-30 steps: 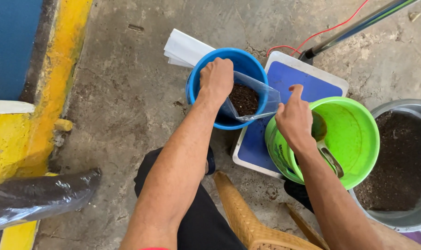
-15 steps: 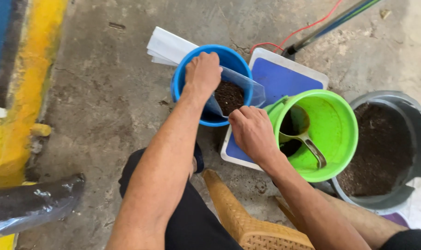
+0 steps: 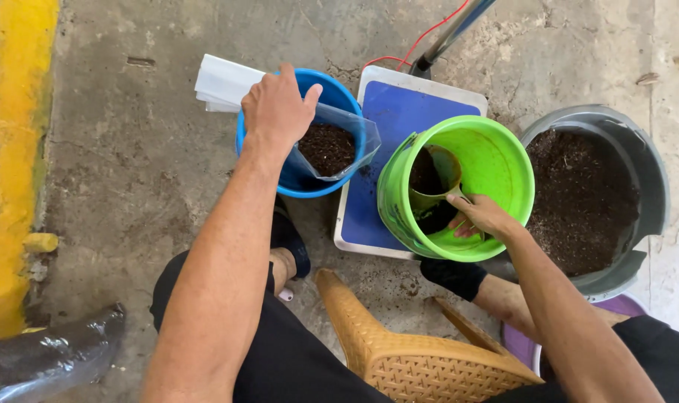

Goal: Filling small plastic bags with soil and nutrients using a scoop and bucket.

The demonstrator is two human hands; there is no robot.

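My left hand point(image 3: 278, 108) grips the rim of a clear plastic bag point(image 3: 352, 130) that stands open inside a blue bucket point(image 3: 294, 183); dark soil point(image 3: 328, 147) fills the bag's bottom. My right hand point(image 3: 480, 216) reaches into a green bucket point(image 3: 503, 160) and holds the handle of a green scoop point(image 3: 438, 175) loaded with soil. The green bucket rests partly on a flat blue and white scale point(image 3: 399, 112).
A grey tub of soil point(image 3: 623, 149) stands at the right. White folded bags point(image 3: 223, 80) lie behind the blue bucket. A tan plastic stool point(image 3: 421, 358) is under me. A red wire point(image 3: 421, 41), a yellow kerb point(image 3: 11, 149) and a filled dark bag point(image 3: 41, 358) are around.
My right hand has moved from beside the bag's mouth down into the green bucket and taken the scoop. My left hand still holds the bag open.
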